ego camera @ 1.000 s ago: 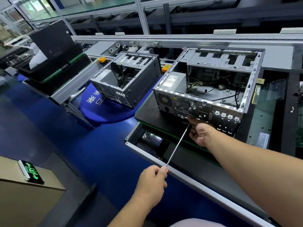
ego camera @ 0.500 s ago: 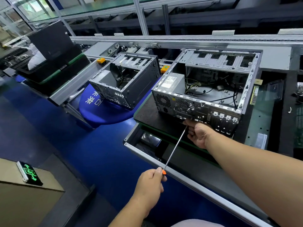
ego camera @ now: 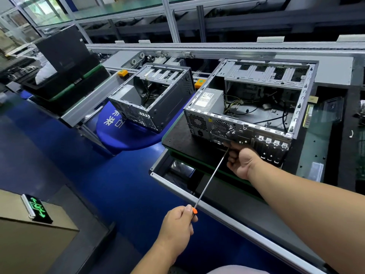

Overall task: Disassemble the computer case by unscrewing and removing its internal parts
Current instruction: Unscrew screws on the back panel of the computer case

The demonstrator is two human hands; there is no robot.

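An open grey computer case (ego camera: 304, 99) lies on its side on a black pallet (ego camera: 177, 137), rear panel toward me. Inside it I see a power supply (ego camera: 208, 99) and loose cables (ego camera: 256, 113). My left hand (ego camera: 177, 224) grips the orange-tipped handle of a long screwdriver (ego camera: 210, 180). Its thin shaft runs up to the rear panel below the fan grille (ego camera: 221, 128). My right hand (ego camera: 242, 160) is curled round the shaft close to the tip, right against the panel. The tip itself is hidden behind my fingers.
A second, emptier case (ego camera: 152, 101) sits on a blue round stool (ego camera: 126, 135) to the left. A black bin (ego camera: 63, 80) stands on the conveyor at far left. An aluminium rail (ego camera: 227, 218) crosses in front of me. A lit exit sign (ego camera: 37, 208) lies on a box at lower left.
Both hands and the screwdriver stay at the same spot on the rear panel; the view has shifted slightly. My left hand has turned a little on the handle.
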